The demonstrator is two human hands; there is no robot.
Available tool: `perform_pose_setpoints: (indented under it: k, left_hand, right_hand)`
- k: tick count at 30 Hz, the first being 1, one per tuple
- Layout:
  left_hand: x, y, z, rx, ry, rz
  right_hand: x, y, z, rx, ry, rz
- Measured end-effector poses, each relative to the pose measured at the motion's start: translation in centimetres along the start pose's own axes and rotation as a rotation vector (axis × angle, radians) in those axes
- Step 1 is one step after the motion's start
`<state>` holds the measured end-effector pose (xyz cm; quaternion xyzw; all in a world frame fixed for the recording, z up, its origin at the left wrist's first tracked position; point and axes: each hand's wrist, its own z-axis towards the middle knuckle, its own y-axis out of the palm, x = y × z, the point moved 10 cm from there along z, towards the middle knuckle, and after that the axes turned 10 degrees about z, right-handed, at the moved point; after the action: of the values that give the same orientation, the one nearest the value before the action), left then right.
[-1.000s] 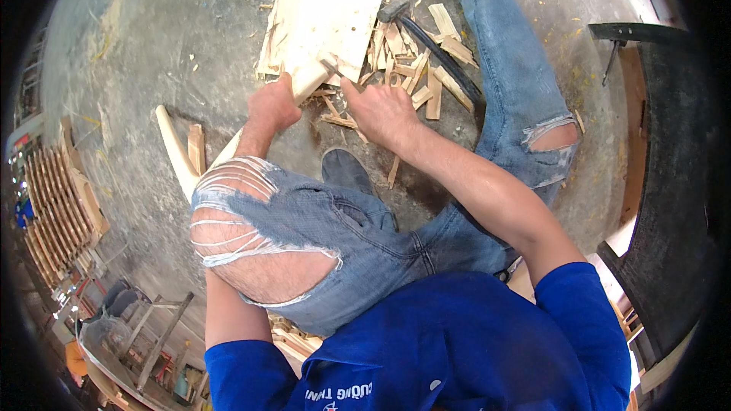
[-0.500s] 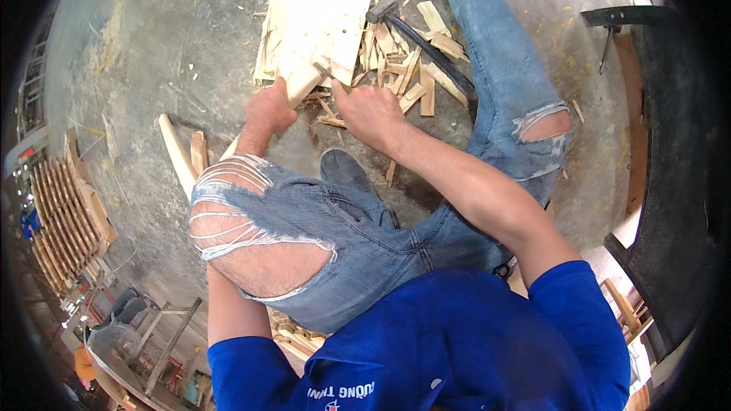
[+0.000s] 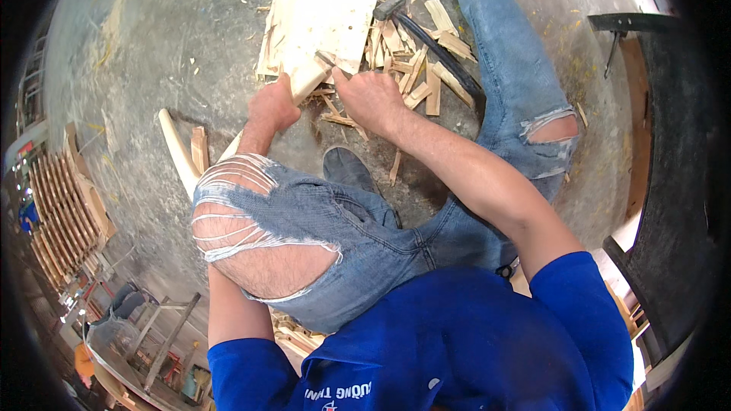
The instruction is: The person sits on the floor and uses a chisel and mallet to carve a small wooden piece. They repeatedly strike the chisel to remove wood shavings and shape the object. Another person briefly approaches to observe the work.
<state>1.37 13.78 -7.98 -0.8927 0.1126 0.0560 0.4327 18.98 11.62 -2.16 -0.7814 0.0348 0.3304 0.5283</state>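
My left hand (image 3: 274, 109) is closed round a pale, smooth wooden piece (image 3: 308, 80), which slants over the near edge of a flat light wooden board (image 3: 324, 19) on the floor. My right hand (image 3: 371, 97) is at the far end of the piece, fingers curled and the tip close to a narrow metal blade (image 3: 326, 58) that touches the wood. Any handle of this blade is hidden by the hand. Another pale strip (image 3: 231, 146) shows beside my left forearm; whether it is the same piece I cannot tell.
A hammer (image 3: 390, 7) with a dark handle lies right of the board among wood chips (image 3: 432, 91). Left of my knee are a curved pale wooden piece (image 3: 175, 148) and a short block (image 3: 199, 150). Slatted wood (image 3: 65, 213) stands far left; a black curved panel (image 3: 670, 175) is at right.
My right hand and the blade have shifted slightly away from me along the wood. My left hand keeps its grip. The whole view has drifted a little.
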Motion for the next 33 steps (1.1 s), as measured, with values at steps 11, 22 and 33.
perform_pose_setpoints:
  k: [11,22,33]
  left_hand:
    - [-0.1,-0.4,-0.1,0.035,0.003,0.014]
    - [0.1,-0.6,-0.1,0.059,-0.002,0.004]
    - [0.1,0.4,0.1,0.041,-0.006,-0.02]
  right_hand:
    - [-0.1,0.7,-4.4,-0.22,0.12,0.03]
    - [1.6,0.6,-2.4,-0.118,0.069,0.136]
    - [3.3,-0.7,-4.7,-0.202,0.138,0.281]
